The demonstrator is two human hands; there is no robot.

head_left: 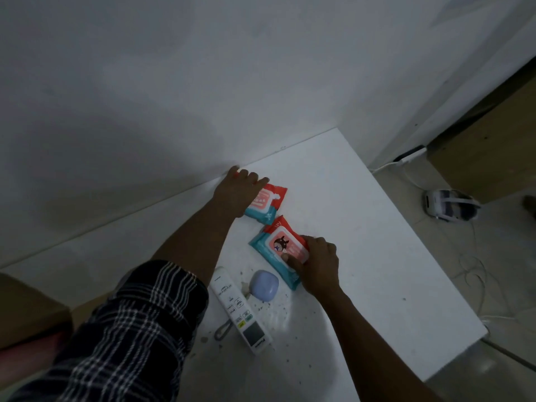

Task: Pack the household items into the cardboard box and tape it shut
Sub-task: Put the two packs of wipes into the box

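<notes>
Two wipe packs sit flat on the white table. The far wipe pack (268, 203), red and teal, lies close to the wall, partly covered by a hand. The near wipe pack (280, 250) is angled, same colours, with a cartoon critter on its lid. Just below that there's a small lavender case (264, 284), rounded and closed. Beside it a white remote (240, 310) lies face up, screen end toward the camera, with a grey clip (222, 329) touching its side.

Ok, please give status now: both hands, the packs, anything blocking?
Left hand on far wipes pack. Right hand grips near wipes pack. Remote, purple case beside; nothing blocking.
</notes>
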